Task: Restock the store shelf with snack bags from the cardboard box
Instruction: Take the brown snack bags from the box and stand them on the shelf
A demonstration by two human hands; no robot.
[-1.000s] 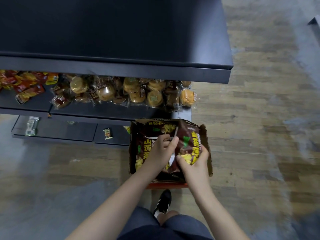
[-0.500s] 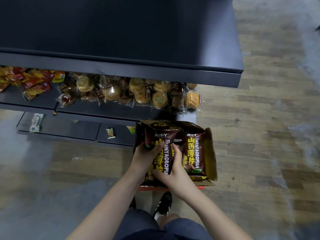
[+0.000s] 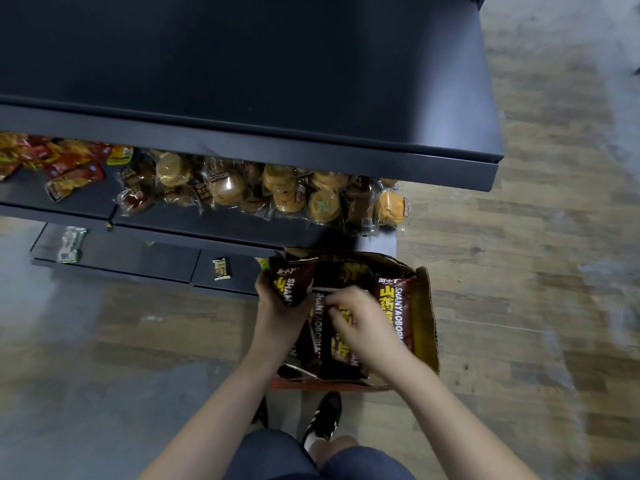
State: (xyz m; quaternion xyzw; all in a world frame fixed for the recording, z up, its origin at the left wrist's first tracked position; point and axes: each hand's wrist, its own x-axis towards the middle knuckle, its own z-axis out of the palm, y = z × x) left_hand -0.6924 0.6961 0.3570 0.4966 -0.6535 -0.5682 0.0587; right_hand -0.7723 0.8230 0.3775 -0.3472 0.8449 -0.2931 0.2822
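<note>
A cardboard box (image 3: 427,317) stands on the floor below the dark store shelf (image 3: 242,147), with several dark brown snack bags with yellow print inside. My left hand (image 3: 277,313) grips one brown snack bag (image 3: 289,282) and holds it upright at the box's left side. My right hand (image 3: 360,323) reaches into the middle of the box and pinches the top edge of a second brown bag (image 3: 341,344). A third brown bag (image 3: 394,303) stands upright against the box's right wall.
The middle shelf board holds packaged round buns (image 3: 284,192) and red-yellow snack packs (image 3: 65,168) at the left. The lowest board (image 3: 138,258) carries two small packets. My shoes (image 3: 322,417) stand just behind the box. Wooden floor spreads to the right.
My left hand has drawn one bag to the box's left side and lifted it. My right hand has let go of that bag and taken hold of another in the middle.
</note>
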